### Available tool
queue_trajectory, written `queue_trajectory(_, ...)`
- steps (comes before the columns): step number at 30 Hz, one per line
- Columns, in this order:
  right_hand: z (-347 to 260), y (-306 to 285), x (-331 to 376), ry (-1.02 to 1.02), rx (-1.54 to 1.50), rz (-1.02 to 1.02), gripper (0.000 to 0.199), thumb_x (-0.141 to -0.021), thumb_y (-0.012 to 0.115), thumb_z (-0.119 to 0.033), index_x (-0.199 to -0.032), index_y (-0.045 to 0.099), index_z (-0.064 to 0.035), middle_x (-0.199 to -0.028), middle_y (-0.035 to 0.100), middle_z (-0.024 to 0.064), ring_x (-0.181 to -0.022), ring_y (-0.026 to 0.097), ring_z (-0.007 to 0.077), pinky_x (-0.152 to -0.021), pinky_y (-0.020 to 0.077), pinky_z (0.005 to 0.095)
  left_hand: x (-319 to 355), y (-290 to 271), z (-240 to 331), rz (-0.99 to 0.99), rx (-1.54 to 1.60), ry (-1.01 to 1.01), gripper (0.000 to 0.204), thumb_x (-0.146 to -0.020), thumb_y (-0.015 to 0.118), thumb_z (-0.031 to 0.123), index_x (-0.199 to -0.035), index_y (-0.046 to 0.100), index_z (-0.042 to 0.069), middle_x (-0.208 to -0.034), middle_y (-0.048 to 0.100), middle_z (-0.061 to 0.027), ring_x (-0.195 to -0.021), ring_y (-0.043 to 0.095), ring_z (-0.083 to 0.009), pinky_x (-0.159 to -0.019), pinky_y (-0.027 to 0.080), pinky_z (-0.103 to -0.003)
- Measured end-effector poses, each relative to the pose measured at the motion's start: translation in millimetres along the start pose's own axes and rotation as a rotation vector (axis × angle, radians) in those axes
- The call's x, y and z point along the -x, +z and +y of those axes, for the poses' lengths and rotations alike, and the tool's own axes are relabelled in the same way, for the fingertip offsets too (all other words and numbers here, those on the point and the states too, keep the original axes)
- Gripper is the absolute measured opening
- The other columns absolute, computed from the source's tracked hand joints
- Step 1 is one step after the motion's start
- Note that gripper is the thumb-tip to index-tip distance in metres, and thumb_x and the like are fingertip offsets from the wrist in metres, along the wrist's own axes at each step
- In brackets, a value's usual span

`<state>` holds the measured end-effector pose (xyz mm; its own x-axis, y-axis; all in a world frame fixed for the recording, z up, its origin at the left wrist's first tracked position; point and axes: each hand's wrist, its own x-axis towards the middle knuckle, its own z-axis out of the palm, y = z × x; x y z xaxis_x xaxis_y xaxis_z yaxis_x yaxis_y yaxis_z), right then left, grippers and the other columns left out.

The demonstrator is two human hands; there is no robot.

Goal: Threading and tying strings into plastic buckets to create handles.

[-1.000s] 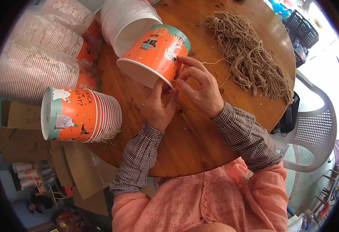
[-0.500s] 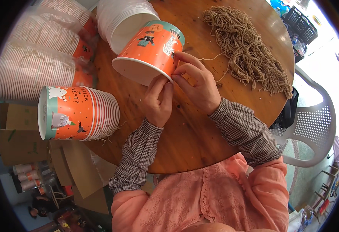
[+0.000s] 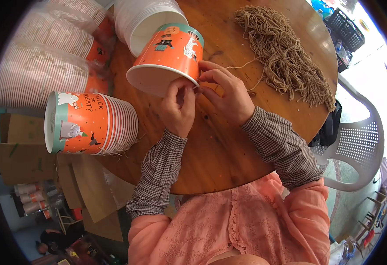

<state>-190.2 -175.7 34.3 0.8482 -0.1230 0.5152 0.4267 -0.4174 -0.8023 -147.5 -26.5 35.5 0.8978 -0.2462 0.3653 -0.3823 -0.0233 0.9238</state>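
An orange paper bucket [image 3: 169, 53] with a teal band, cartoon figures and a white rim lies tipped over the table, its mouth facing me. My left hand [image 3: 179, 108] pinches the bucket's rim, its fingertips partly inside the mouth. Close beside it, my right hand [image 3: 229, 92] has thumb and fingers bent together against the bucket's side, just above the rim. Whatever small piece sits between the right fingertips is too small to make out. A loose bundle of tan string [image 3: 286, 62] lies to the right, with a few strands trailing toward my right hand.
Nested orange buckets [image 3: 92, 126] lie sideways at the table's left edge, strings hanging from them. Behind are white buckets [image 3: 156, 28] and plastic-wrapped bucket stacks [image 3: 39, 77]. Cardboard boxes [image 3: 26, 154] stand lower left; a white plastic chair [image 3: 361, 141] is right of the wooden table [image 3: 220, 163].
The bucket has tilted and turned slightly in my hands. My left fingers have shifted a little further under its rim, while the right hand stays close to the same spot.
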Motion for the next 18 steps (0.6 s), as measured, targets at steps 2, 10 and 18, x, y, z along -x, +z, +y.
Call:
queue_trajectory(2,-2.2,2.2,0.5,0.034,-0.027,0.001,0.022,-0.082,0.067,-0.011,-0.1,0.059,-0.0023,-0.128,0.054,0.0208,-0.111,0.058,0.0358,-0.091,0.0494,0.0387,5.2,-5.6,-1.4,-0.095,-0.025,0.115,0.007,-0.09,0.053,-0.001,-0.095,0.058,-0.002,-0.106,0.064,-0.0174,-0.091,0.065,-0.0204,-0.075,0.054,-0.029)
queue_trajectory(10,-5.1,7.6,1.7,0.042,0.015,0.008,0.02,-0.083,0.067,-0.005,-0.102,0.062,0.0002,-0.11,0.061,0.0138,-0.094,0.064,0.0261,-0.081,0.0524,0.0336,15.3,-9.1,10.0,-0.105,-0.312,0.446,0.009,-0.086,0.064,0.002,-0.095,0.065,0.003,-0.123,0.051,-0.0177,-0.107,0.056,-0.0286,-0.087,0.049,-0.035)
queue_trajectory(18,-12.9,8.5,5.2,0.055,-0.025,-0.265,0.025,-0.085,0.059,-0.005,-0.11,0.06,-0.0024,-0.103,0.06,0.016,-0.094,0.061,0.0343,-0.08,0.0505,0.0395,4.6,-11.3,16.3,0.065,-0.45,0.567,0.007,-0.086,0.067,0.003,-0.093,0.069,0.002,-0.1,0.066,-0.0109,-0.088,0.066,-0.0227,-0.073,0.055,-0.032)
